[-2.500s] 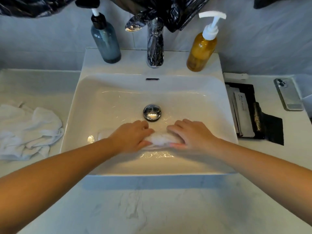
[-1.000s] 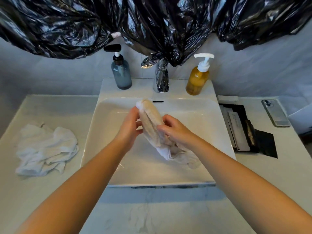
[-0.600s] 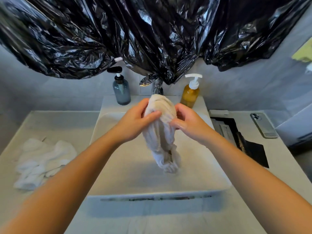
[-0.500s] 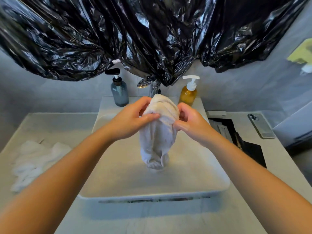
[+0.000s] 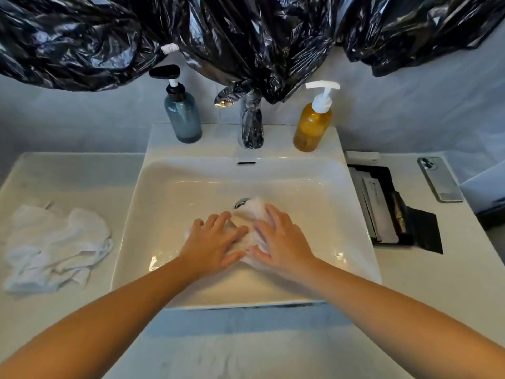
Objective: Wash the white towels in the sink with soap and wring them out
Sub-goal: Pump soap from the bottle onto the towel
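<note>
A wet white towel (image 5: 252, 212) lies bunched on the bottom of the white sink (image 5: 175, 192), partly covering the drain. My left hand (image 5: 213, 242) and my right hand (image 5: 278, 242) lie flat on top of it, fingers straight and spread, pressing it down side by side. Most of the towel is hidden under my palms. A heap of other white towels (image 5: 54, 247) sits on the counter to the left of the sink. An amber soap bottle (image 5: 313, 127) with a white pump stands at the sink's back right.
A blue-grey pump bottle (image 5: 182, 119) stands back left, the chrome tap (image 5: 251, 124) between the bottles. Black plastic sheeting (image 5: 246, 36) hangs over the wall above. On the right counter lie a black tray (image 5: 393, 209) of packets and a phone (image 5: 440, 179).
The towel was held up in the air between both hands; now it is back down on the sink bottom with both hands flat on it. The camera has tilted down.
</note>
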Demonstrator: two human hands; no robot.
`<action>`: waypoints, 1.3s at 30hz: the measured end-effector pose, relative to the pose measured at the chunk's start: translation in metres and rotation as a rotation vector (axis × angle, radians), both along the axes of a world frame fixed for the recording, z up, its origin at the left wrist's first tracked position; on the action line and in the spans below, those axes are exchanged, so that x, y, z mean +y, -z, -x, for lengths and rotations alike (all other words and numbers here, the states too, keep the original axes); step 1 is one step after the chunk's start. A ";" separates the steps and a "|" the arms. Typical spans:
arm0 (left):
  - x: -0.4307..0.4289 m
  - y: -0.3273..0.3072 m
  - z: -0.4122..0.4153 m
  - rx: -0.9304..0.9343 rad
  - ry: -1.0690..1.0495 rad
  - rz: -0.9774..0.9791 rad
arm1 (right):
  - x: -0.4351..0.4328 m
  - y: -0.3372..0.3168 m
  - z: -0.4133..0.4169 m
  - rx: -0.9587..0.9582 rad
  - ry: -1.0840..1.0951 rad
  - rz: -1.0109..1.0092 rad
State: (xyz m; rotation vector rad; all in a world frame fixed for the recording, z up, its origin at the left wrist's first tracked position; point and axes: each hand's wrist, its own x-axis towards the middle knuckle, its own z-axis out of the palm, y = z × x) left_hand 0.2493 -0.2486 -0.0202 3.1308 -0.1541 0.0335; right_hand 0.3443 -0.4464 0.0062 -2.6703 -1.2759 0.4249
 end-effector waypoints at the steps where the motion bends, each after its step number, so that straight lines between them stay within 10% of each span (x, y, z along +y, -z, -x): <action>1: -0.002 0.004 -0.004 -0.015 -0.042 -0.002 | 0.008 0.008 -0.003 -0.025 0.035 -0.010; 10: -0.001 0.027 -0.027 -0.137 -0.038 0.083 | 0.026 0.042 -0.019 -0.124 0.136 -0.249; 16: 0.010 0.004 0.004 -0.049 0.202 0.381 | -0.015 0.008 -0.004 0.234 0.015 -0.239; 23: 0.008 -0.004 0.007 0.296 0.031 0.541 | -0.014 0.007 -0.019 0.457 -0.159 -0.214; 27: 0.007 -0.007 0.013 0.186 -0.010 0.533 | -0.022 -0.004 -0.008 0.531 -0.005 -0.159; 30: 0.011 0.000 0.021 -0.044 0.153 0.460 | -0.015 -0.003 0.017 0.366 -0.060 -0.113; 39: -0.003 0.021 -0.007 0.055 0.147 0.280 | 0.015 0.051 0.007 -0.121 -0.039 -0.221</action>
